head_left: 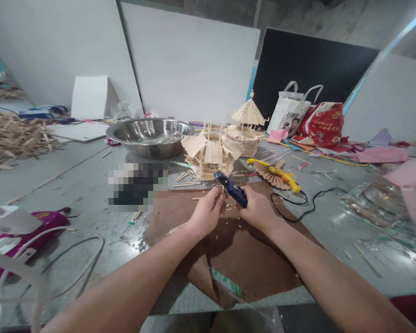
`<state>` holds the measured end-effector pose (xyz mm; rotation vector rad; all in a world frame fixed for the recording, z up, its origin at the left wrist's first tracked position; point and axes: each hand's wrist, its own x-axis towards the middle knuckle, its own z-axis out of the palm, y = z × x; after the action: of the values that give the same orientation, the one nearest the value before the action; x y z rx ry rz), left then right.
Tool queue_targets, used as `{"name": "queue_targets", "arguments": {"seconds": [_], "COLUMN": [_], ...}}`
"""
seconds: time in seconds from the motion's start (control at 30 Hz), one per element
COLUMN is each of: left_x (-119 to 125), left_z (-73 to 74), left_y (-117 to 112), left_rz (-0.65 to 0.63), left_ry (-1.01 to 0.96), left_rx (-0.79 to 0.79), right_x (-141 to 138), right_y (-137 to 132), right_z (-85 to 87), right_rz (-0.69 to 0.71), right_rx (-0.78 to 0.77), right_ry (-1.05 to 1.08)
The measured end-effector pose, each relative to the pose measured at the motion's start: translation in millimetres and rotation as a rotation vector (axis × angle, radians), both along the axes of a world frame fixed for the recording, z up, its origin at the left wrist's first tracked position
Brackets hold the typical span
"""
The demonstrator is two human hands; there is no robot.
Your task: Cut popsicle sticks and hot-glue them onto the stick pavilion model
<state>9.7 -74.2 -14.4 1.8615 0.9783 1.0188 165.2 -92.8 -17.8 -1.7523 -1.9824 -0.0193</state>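
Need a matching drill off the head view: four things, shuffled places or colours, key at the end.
Column 1
1. Pliers
2. Basin
3. Sheet
4. Red bag

Column 2
A. Beside a white bag
B. Brown, spread on the table
C. In the right hand's grip
D. Silver, left of the nearer stick model

Pairs: 1-C, 2-D, 3-B, 4-A

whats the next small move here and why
Probably a squeeze of the blue hand tool by the right hand, to nip the thin stick: the left hand pinches that stick, its tip appears to sit at the tool's head, and pale bits lie on the brown sheet below.
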Motion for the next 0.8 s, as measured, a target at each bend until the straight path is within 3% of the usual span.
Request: {"name": "queue_targets", "arguments": {"seconds": [0.2,0.33,0.53,0.8], "left_x": [2,1,1,1], "left_z": [-3.1,-2.3,-0.3,0.3], "left_y": [3,4,4,4], "left_rz": [-0.006,-0.010,-0.021,-0.030], "left_ry": [-0.078,-0.129,-0.143,-0.206], "left_rx": [-0.150,-0.192,-0.157,-0.183], "right_x": [14,23,14,14], "right_y": [8,12,7,8], "right_z": [-3.4,-4.9,-6.3,-6.6], "right_rz": [-0.097,-0.029,0.119,0.083], "right_rx": [0.072,0.078,0.032,0.052], "right_ry": [0.036,0.053,0.034,0.059]}}
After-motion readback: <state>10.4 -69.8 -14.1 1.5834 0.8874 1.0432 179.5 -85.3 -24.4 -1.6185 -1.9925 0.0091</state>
